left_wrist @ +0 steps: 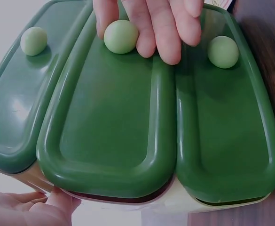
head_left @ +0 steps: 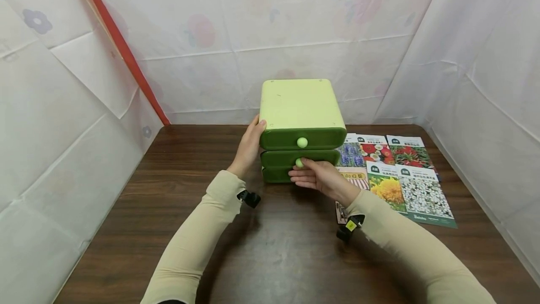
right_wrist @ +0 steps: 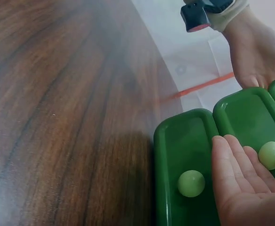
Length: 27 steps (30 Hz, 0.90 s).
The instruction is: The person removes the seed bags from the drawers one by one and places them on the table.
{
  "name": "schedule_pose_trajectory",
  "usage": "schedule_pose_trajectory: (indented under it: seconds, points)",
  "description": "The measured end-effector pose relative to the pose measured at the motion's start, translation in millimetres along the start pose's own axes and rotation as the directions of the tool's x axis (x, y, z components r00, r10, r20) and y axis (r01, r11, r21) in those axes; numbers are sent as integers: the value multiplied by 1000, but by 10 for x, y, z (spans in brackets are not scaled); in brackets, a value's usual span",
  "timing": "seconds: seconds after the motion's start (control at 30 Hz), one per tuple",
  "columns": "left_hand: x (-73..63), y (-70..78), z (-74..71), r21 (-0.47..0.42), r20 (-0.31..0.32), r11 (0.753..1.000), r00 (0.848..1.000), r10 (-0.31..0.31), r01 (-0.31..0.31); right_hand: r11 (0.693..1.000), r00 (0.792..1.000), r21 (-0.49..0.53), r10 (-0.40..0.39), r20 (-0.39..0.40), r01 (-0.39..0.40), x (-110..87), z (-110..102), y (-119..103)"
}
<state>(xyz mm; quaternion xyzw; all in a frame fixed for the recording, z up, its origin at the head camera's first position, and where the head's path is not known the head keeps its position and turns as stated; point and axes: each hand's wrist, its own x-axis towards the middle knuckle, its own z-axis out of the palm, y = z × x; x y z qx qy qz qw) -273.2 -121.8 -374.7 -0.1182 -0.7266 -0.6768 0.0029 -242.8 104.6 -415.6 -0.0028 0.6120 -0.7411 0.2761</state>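
Observation:
A small drawer cabinet [head_left: 300, 102] with a pale yellow-green top and green drawer fronts stands toward the back of the table. In the left wrist view its three drawers each carry a round light-green knob. My right hand [head_left: 316, 177] pinches the middle drawer's knob [left_wrist: 121, 36] between thumb and index finger. The other fingers of that hand extend over the bottom drawer [right_wrist: 186, 146]. Against the cabinet's left side rests my left hand [head_left: 249, 147], its thumb at the upper front corner. A dark gap shows along one end of the middle drawer front [left_wrist: 109, 127].
Several flower seed packets [head_left: 423, 196] lie on the dark wooden table [head_left: 177, 191] to the right of the cabinet, partly under my right forearm. A white patterned sheet [head_left: 236, 22] hangs behind and along both sides. A red strip [head_left: 122, 46] runs down the left back corner.

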Motion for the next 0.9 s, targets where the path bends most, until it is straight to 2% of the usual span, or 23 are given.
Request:
schedule_pose_trajectory:
  seconds: [0.2, 0.4, 0.67, 0.83, 0.9]
  points:
    - [6, 6, -2, -37, 7, 999, 1000, 10, -10, 1000, 1000, -4, 2, 2, -2, 16, 4, -24]
    - [0, 14, 14, -46, 5, 999, 1000, -19, 19, 1000, 1000, -13, 6, -8, -6, 33, -4, -23]
    - [-124, 244, 50, -36, 25, 999, 999, -30, 31, 999, 1000, -42, 10, -23, -11, 0, -13, -30]
    - [-87, 76, 20, -46, -14, 999, 1000, -19, 18, 987, 1000, -161, 2, -21, -6, -89, -34, -37]
    - [-85, 6, 7, -51, -34, 999, 999, -2, 0, 975, 999, -220, -41, -13, 37, -162, -53, -44]
